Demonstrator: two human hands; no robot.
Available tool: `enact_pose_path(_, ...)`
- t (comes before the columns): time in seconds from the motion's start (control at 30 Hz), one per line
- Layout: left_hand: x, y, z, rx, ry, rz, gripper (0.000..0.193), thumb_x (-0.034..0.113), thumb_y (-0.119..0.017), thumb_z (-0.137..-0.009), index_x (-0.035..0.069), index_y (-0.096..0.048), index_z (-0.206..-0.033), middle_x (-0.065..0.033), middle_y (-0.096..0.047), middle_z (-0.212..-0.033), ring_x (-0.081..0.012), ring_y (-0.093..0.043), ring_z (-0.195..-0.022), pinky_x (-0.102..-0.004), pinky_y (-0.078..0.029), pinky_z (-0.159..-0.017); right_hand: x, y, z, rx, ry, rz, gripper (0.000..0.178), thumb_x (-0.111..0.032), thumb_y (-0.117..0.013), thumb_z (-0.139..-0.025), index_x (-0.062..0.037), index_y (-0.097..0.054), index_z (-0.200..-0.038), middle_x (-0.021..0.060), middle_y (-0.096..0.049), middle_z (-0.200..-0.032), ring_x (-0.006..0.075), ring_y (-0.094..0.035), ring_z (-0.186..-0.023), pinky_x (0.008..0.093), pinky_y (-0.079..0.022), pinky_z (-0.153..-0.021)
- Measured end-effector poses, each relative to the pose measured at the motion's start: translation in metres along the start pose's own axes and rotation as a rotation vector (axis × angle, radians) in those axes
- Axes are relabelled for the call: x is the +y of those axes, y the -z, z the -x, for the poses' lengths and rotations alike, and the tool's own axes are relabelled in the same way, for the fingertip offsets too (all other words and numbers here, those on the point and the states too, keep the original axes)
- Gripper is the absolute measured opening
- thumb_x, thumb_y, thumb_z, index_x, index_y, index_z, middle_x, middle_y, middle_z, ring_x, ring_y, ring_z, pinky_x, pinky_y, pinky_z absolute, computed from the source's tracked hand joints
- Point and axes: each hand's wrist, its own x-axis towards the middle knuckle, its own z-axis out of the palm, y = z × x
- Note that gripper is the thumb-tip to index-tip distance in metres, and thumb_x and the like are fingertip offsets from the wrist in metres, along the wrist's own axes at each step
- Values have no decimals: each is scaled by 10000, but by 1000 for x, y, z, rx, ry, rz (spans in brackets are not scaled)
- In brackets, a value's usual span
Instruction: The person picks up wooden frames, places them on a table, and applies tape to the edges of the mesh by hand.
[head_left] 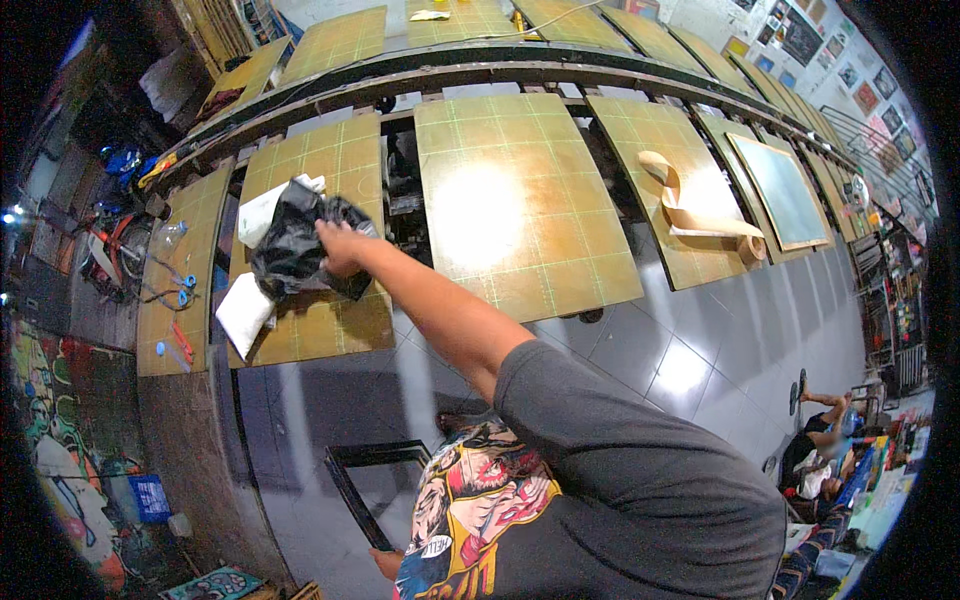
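Blue crate (150,498) low at 8 o'clock, near a painted wall. First gridded board (205,215) at 9 o'clock; on it a clear bottle (172,235), blue-handled scissors (184,297) and, nearer the bottom edge, a small red tool (182,342), exact kind too small to tell. Second board (340,330), just right of that, carries a crumpled black plastic bag (285,245) at 10 o'clock, with one white piece (262,215) at the bag's upper left and a white packet (245,315) at its lower left, both partly covered by the plastic. Right hand (345,247), arm stretched out to 10 o'clock, is on the right part of the bag, fingers bent into the folds; can't tell if they pinch the plastic or only press. Black frame (358,500), rectangular, tilted, at 7 o'clock, its right part behind the printed shirt (485,490). Left hand (385,562), also 7 o'clock, closed on the frame's lower end, most fingers hidden. Third board (590,270), 12 to 1 o'clock, strong lamp glare. Curling tan strip (700,220) at 2 o'clock lies across another board; framed screen (780,190) just right of it, also 2 o'clock. Another person (820,460) sits low at 4 o'clock.
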Motion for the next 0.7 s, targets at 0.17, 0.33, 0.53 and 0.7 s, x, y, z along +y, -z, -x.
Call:
enact_pose_path(0.17, 14, -10, -4, -5, -29, -20, 366, 103, -664, -700, 6, -547, -1034, -234, -629, -932, -427, -617, -883, -488, -494, -767, 55, 33, 95, 378, 507, -10, 812, -385, -741, -739, -56, -385, -1390, 277, -312, -1440, 410, -301, -1345, 498, -298, -1081)
enact_pose_path(0.33, 41, -21, 2, 11, -62, -56, 365, 94, -661, -698, 6, -546, -1033, -235, -628, -934, -429, -616, -886, -490, -494, -771, 266, 165, 286, 466, -333, 232, 651, -297, -791, -688, -53, -544, -1238, 207, -466, -1356, 358, -385, -1298, 448, -331, -1066)
enact_pose_path(0.53, 88, -42, 22, 46, -93, -112, 366, 83, -659, -694, 5, -545, -1033, -237, -627, -936, -431, -614, -890, -492, -493, -777, 469, 291, 559, 529, -1195, 651, 1220, -482, -868, -529, -198, -172, -1489, 325, -232, -1452, 468, -274, -1343, 535, -375, -1028)
enact_pose_path(0.7, 86, -57, 63, 80, -31, -157, 366, 73, -656, -692, 5, -544, -1033, -239, -626, -937, -433, -613, -893, -494, -493, -782, 550, 297, 618, 462, -1093, 512, 1341, -556, -867, -478, -212, -76, -1505, 369, -125, -1465, 543, -244, -1317, 565, -319, -1054)
